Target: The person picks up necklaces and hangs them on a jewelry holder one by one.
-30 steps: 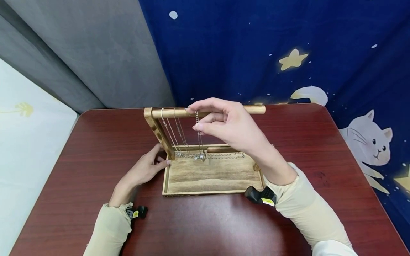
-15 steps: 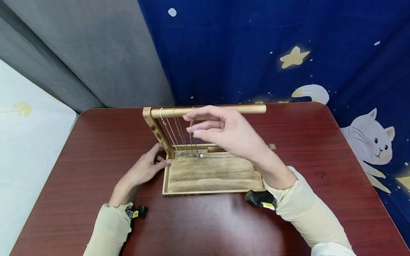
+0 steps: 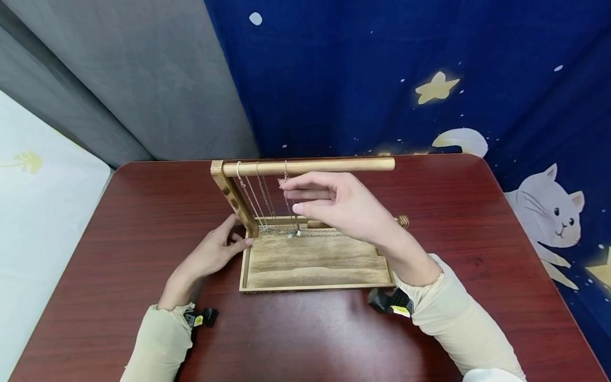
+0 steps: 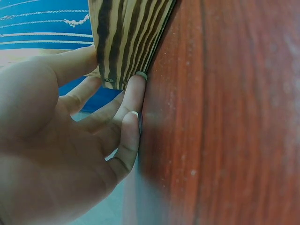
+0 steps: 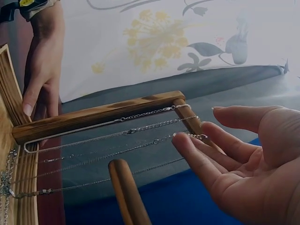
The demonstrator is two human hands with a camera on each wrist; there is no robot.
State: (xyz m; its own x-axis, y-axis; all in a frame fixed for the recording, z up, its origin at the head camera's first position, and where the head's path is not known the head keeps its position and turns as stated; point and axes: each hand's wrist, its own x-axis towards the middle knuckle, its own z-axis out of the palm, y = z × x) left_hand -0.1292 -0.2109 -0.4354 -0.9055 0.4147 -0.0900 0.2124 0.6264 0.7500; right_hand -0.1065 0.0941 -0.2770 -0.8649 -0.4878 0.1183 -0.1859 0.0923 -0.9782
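A wooden necklace stand [image 3: 343, 165] has a top bar on a single left post over a shallow tray base [image 3: 315, 265]. Several necklaces hang from the bar. My right hand [image 3: 341, 204] is beside the rightmost necklace [image 3: 286, 168], just below the bar, thumb and fingers apart and loosely extended. In the right wrist view, its fingertips lie close to the small links of that chain [image 5: 161, 140]. My left hand [image 3: 216, 249] grips the base's left corner; the left wrist view has the thumb on the striped wood [image 4: 131, 37] and fingers around its edge.
A lower dowel [image 5: 126, 187] juts out under the top bar. Necklace pendants [image 3: 295, 233] hang down to the tray's back, where chain [image 3: 324, 233] also shows. The stand sits on a dark red table [image 3: 143, 239], with curtains [image 3: 334, 79] behind it.
My right hand has let go of the necklace and come down from the bar; the chain now hangs from the bar by itself. My left hand stays at the stand's corner.
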